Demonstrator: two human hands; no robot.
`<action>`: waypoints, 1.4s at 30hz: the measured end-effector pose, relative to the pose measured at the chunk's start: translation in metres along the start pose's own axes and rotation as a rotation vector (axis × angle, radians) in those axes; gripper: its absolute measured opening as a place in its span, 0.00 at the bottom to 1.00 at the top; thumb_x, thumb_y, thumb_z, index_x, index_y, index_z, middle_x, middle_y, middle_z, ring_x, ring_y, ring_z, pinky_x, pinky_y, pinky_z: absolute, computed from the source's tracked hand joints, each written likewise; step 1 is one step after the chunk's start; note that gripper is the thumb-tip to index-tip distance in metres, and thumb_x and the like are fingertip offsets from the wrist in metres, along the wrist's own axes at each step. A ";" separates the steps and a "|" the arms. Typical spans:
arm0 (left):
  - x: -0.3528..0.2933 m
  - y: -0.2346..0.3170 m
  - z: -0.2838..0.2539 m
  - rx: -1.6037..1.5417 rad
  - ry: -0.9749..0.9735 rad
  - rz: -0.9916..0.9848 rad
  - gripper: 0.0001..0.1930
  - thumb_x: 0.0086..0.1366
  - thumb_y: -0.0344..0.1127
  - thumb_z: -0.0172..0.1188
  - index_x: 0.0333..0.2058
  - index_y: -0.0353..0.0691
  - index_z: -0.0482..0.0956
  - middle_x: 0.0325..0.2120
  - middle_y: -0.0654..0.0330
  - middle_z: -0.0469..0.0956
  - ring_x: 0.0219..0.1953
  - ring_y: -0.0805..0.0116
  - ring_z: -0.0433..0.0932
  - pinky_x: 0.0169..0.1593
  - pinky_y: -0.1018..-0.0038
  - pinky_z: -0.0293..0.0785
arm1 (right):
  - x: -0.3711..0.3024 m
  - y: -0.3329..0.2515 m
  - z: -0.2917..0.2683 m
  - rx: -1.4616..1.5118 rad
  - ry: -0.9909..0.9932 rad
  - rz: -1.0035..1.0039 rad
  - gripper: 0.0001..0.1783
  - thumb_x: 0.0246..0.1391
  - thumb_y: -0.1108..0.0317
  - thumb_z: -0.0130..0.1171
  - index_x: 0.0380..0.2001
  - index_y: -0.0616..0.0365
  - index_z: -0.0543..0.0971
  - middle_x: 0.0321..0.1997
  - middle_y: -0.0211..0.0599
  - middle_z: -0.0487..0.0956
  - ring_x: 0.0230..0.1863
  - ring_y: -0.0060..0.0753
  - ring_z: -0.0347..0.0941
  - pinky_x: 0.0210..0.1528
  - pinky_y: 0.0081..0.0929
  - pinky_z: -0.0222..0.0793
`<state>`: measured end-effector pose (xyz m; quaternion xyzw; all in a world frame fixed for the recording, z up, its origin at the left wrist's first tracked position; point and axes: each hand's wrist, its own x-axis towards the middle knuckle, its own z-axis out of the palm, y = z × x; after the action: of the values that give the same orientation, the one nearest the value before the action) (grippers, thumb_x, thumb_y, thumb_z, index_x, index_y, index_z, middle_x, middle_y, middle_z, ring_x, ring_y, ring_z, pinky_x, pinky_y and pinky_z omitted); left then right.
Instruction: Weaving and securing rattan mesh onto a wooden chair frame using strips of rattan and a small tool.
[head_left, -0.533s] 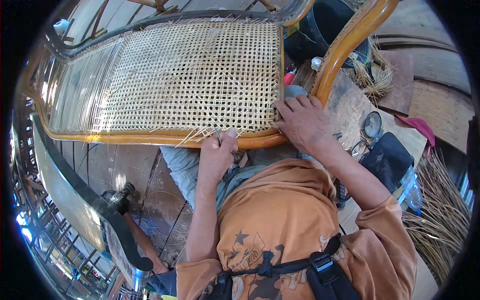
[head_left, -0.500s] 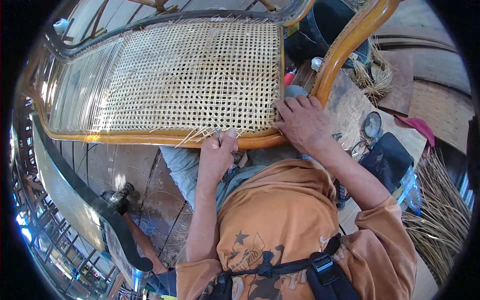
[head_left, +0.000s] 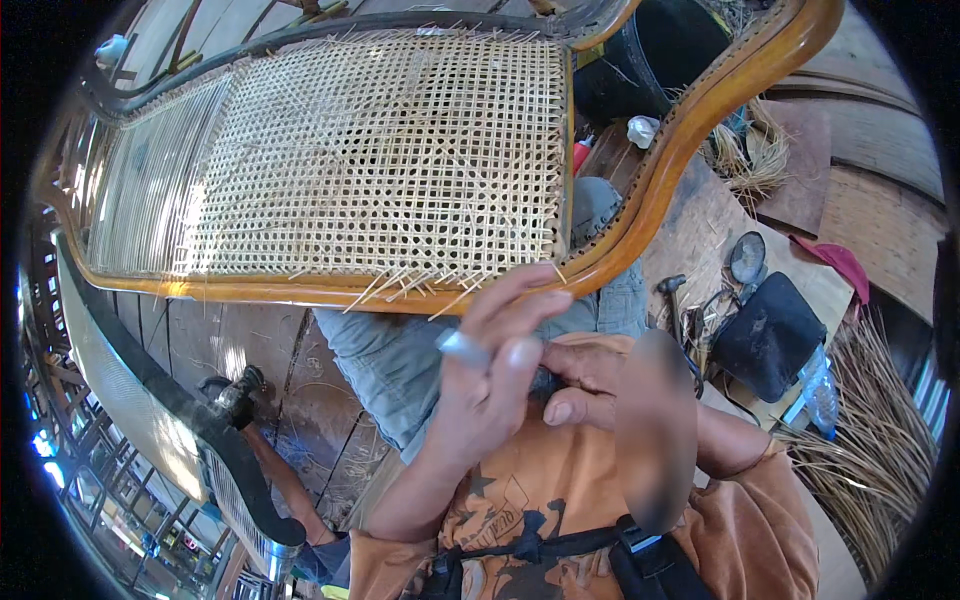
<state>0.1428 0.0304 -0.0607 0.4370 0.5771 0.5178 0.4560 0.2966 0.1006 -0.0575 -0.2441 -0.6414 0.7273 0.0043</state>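
Note:
A woven cane panel (head_left: 390, 160) fills a curved, varnished wooden frame (head_left: 230, 291) across my lap. Loose cane ends (head_left: 400, 284) stick out over the near rail. My left hand (head_left: 485, 370) is raised just in front of that rail, fingers partly bent, with a blurred, shiny metal piece (head_left: 464, 349) between them. Close beside it, in front of my shirt, my right hand (head_left: 585, 385) has its fingers and thumb curled together. A small dark thing (head_left: 545, 384) lies at its fingertips, too hidden to name. A blurred oval covers part of the right hand and wrist.
To the right lie a hammer (head_left: 672, 290), a black pouch (head_left: 770, 335), a plastic bottle (head_left: 820, 395) and a bundle of cane strands (head_left: 865, 430). A black bucket (head_left: 650, 60) stands beyond the frame. Another person's arm (head_left: 290, 480) reaches in at lower left, by a second cane-panelled piece (head_left: 130, 390).
Both hands have left the frame's near edge and come together in front of my shirt. The right hand has let go of the frame corner. The frame has shifted slightly in view.

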 end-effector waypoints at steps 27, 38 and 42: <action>0.068 -0.065 0.020 0.999 -0.230 -0.016 0.26 0.51 0.48 0.60 0.49 0.48 0.70 0.49 0.61 0.64 0.53 0.57 0.59 0.49 0.60 0.58 | 0.026 -0.023 -0.104 -1.068 0.134 0.424 0.18 0.49 0.62 0.55 0.42 0.59 0.73 0.34 0.47 0.76 0.38 0.50 0.73 0.39 0.41 0.69; 0.057 -0.075 0.017 1.019 -0.214 0.104 0.26 0.51 0.47 0.61 0.50 0.48 0.70 0.52 0.60 0.63 0.56 0.53 0.57 0.51 0.58 0.57 | 0.034 -0.028 -0.109 -1.088 0.090 0.438 0.14 0.48 0.61 0.54 0.36 0.59 0.73 0.31 0.47 0.76 0.36 0.50 0.73 0.37 0.43 0.69; 0.056 -0.077 0.019 1.043 -0.181 0.113 0.27 0.50 0.48 0.62 0.49 0.48 0.70 0.51 0.59 0.63 0.54 0.53 0.59 0.49 0.57 0.58 | 0.047 -0.042 -0.109 -1.176 -0.015 0.541 0.13 0.47 0.62 0.55 0.33 0.60 0.72 0.29 0.48 0.76 0.35 0.51 0.74 0.34 0.43 0.69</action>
<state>0.1479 0.0831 -0.1421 0.6789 0.6919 0.1462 0.1976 0.2821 0.2241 -0.0411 -0.3537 -0.8487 0.2316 -0.3179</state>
